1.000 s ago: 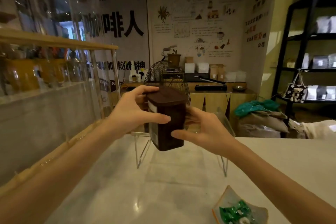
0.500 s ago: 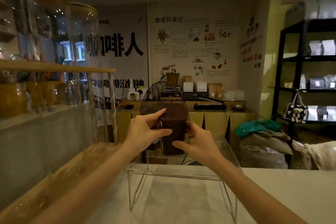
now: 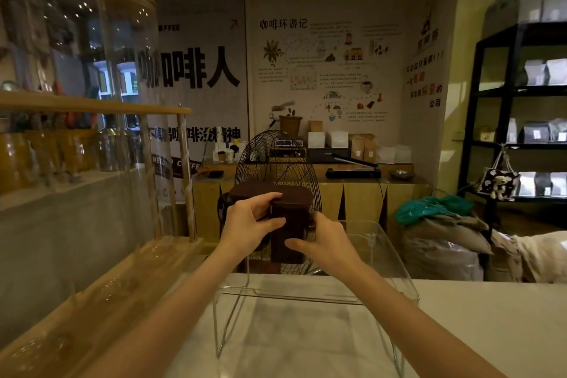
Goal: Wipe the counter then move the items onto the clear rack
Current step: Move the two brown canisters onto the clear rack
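Observation:
A dark brown lidded canister [image 3: 290, 224] is held upright over the far part of the clear rack [image 3: 383, 258], which stands on thin wire legs on the pale counter [image 3: 491, 325]. My left hand [image 3: 248, 225] grips the canister's left side near the lid. My right hand [image 3: 325, 239] holds its lower right side. A second dark canister [image 3: 245, 190] shows just behind my left hand, partly hidden. Whether the held canister's base touches the rack I cannot tell.
A wooden ledge with tall glass jars [image 3: 122, 77] and a glass panel runs along the left. Behind the rack stands a black wire fan [image 3: 276, 163]. Sacks with a green bag [image 3: 435, 209] lie at the right, before a black shelf unit [image 3: 521, 107].
Both hands have carried the canister away from me and up over the clear rack. The view has tilted up, so the dish of green sweets has dropped out of sight.

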Demonstrator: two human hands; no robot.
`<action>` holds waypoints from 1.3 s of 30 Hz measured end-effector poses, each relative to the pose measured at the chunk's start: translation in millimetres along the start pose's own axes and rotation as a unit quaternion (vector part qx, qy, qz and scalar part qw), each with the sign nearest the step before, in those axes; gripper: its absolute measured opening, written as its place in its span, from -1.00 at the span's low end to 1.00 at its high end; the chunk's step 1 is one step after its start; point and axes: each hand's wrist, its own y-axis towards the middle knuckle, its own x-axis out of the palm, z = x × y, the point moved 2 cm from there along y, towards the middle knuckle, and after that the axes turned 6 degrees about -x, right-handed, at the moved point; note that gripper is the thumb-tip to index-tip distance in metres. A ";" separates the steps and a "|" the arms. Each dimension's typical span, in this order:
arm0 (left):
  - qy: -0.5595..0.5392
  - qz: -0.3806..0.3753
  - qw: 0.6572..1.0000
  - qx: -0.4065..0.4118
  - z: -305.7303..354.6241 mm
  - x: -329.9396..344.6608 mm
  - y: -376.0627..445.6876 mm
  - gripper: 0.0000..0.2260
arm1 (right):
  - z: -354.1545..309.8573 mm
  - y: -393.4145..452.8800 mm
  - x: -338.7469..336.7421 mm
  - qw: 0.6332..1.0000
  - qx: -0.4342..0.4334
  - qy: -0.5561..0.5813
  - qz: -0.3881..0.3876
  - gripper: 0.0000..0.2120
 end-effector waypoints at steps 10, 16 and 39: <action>0.112 0.044 0.993 0.015 1.7 9.3 5.4 -0.57 | 4.5 -1.6 -0.4 0.999 0.029 0.020 -0.009 -0.57; 0.166 0.070 0.984 0.014 0.9 15.7 11.2 -0.56 | 6.1 -4.2 -0.2 0.999 0.033 0.020 0.024 -0.63; 0.339 -0.013 0.939 -0.061 3.4 34.8 2.1 -0.24 | -16.1 -69.9 -40.9 0.953 -0.096 -0.266 -0.111 -0.53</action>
